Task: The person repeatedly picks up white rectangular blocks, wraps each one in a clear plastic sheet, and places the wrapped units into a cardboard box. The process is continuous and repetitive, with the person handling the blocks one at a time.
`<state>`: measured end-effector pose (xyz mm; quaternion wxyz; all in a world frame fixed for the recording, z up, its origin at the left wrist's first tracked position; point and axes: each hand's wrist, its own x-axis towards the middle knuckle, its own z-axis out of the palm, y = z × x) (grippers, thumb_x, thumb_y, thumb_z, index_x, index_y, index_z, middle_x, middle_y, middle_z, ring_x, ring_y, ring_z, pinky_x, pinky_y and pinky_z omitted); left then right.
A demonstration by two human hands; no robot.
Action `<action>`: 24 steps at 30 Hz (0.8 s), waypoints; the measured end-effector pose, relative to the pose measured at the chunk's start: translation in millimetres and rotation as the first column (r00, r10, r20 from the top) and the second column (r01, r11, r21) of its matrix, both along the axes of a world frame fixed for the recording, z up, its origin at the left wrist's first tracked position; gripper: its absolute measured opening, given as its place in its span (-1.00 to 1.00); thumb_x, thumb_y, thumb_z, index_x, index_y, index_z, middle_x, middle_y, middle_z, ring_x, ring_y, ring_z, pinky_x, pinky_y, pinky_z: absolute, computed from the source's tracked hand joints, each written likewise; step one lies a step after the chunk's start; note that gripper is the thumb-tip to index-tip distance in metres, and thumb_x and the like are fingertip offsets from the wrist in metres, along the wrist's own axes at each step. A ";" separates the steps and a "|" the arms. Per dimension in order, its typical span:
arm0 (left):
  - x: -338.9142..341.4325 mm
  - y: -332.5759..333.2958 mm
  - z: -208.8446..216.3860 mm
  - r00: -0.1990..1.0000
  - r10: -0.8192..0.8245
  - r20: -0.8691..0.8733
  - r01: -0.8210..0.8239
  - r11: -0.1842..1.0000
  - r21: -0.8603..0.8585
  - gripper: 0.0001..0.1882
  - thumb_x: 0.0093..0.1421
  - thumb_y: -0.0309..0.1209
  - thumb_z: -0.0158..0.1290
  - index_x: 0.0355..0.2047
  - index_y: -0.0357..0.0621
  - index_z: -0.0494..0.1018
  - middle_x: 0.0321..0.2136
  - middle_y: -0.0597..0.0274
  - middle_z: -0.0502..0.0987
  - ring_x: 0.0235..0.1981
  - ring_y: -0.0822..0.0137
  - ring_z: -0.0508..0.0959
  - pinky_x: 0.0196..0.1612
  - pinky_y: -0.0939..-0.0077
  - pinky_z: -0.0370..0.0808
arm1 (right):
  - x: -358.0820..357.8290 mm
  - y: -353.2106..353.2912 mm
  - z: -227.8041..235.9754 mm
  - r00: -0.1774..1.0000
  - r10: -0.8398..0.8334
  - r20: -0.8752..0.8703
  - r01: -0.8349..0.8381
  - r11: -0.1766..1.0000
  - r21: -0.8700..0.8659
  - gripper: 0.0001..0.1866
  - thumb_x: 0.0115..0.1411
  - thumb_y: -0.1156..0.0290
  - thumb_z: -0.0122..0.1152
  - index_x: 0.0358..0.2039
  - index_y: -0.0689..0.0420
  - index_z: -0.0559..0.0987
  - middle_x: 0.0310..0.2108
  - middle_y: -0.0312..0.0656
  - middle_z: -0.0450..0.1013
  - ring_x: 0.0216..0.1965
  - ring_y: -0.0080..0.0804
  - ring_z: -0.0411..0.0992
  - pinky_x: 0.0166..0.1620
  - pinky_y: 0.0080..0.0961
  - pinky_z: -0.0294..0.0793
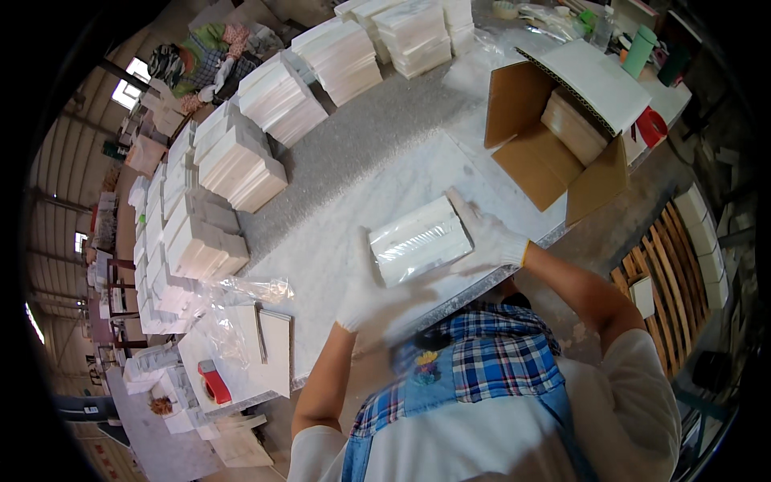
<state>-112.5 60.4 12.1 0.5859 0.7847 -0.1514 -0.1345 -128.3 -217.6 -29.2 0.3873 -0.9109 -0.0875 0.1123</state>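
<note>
On or just above the table point(321, 233), a plastic-wrapped white bundle point(422, 241) is held between the part-open left hand point(363, 283) and right hand point(491, 239). Packing is judged in hand; a level, two-sided grip is called for toward the open box point(534, 165).

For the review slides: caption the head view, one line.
Gloved left hand and right hand hold a plastic-wrapped white bundle at a pale worktop, open cardboard box at upper right.
</note>
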 end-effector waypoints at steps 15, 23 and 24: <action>21.7 -6.2 -1.6 0.804 -0.282 0.523 -0.018 0.868 0.496 0.22 -0.20 -0.01 0.50 0.34 -0.40 0.16 0.13 -0.22 0.42 0.16 -0.09 0.45 0.19 0.10 0.42 | 10.5 40.7 83.8 0.876 0.243 0.416 -0.189 0.968 -0.166 0.02 -0.16 0.04 0.56 0.31 0.14 0.37 0.17 0.17 0.40 0.20 0.11 0.39 0.25 -0.15 0.39; 8.0 110.9 -118.8 0.974 0.151 0.170 -0.152 0.988 -0.011 0.12 -0.02 0.05 0.35 0.40 -0.31 0.12 0.23 -0.11 0.37 0.23 0.02 0.42 0.27 0.13 0.40 | 46.6 150.6 109.1 0.665 0.556 0.499 -0.445 0.831 -0.333 -0.07 -0.32 -0.02 0.51 0.15 0.06 0.52 0.03 0.08 0.45 0.13 0.04 0.38 0.25 -0.06 0.28; 4.8 126.0 -134.6 0.978 0.153 0.142 -0.153 0.988 -0.008 0.11 0.00 0.07 0.32 0.41 -0.28 0.11 0.25 -0.10 0.36 0.24 0.02 0.41 0.29 0.13 0.39 | 46.2 159.4 107.6 0.629 0.600 0.495 -0.487 0.800 -0.350 0.03 -0.34 -0.02 0.53 0.24 0.06 0.49 0.06 0.10 0.42 0.14 0.04 0.35 0.25 -0.05 0.28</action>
